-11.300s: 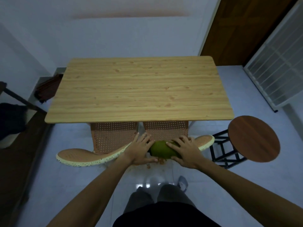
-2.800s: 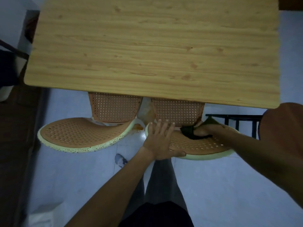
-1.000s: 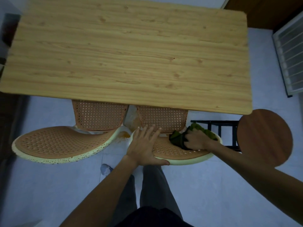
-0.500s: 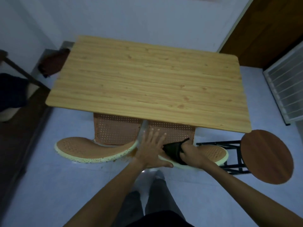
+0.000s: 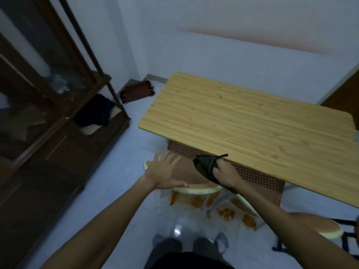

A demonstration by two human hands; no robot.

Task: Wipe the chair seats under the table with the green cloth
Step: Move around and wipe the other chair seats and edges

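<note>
Lifted off the right chair seat since half a second ago, your green cloth (image 5: 206, 168) hangs bunched in your closed right hand (image 5: 225, 176) over the left chair seat (image 5: 186, 176), while your open left hand (image 5: 165, 173) reaches, probably to steady it.

Bench (image 5: 252, 121) edge overhangs the chair seat (image 5: 186, 171) at 1 o'clock; floor (image 5: 124, 164) at 9 o'clock lies open.
</note>
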